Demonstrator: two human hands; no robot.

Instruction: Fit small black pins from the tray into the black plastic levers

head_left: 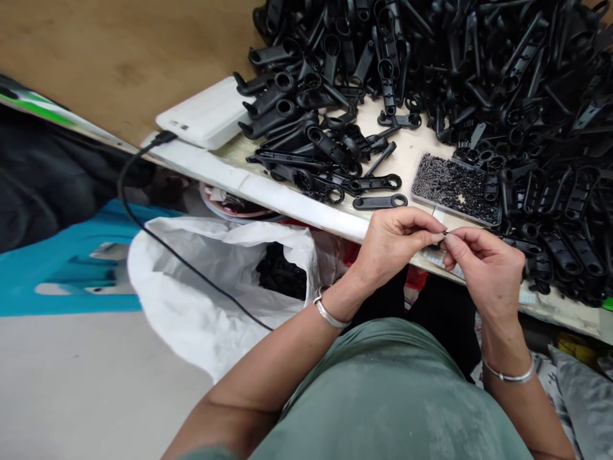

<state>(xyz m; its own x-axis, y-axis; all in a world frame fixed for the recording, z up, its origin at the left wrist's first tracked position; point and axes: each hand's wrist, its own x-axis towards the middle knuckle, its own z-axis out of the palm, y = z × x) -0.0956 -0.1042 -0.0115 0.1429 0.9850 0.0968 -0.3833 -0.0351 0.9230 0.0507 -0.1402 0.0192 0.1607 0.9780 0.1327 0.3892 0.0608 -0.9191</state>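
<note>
Thumb and fingers of my left hand (395, 241) are pinched together at the table's front edge. Opposite it, almost touching, my right hand (481, 259) is pinched too. Between the fingertips of both shows a tiny black piece (444, 234); its exact kind is too small to make out. Just beyond the hands stands a clear plastic box (433, 207) with many small black pieces (443, 179) in it. One flat black plastic lever-like part (380, 202) with a ring end lies to the left of the box.
Black plastic parts (330, 144) lie in a heap left of the box, and a larger pile (460, 57) covers the back and right. A white power bank (205, 115) with a black cable (186, 252) sits at the left. Below the edge hangs a white sack (167, 306) holding black parts.
</note>
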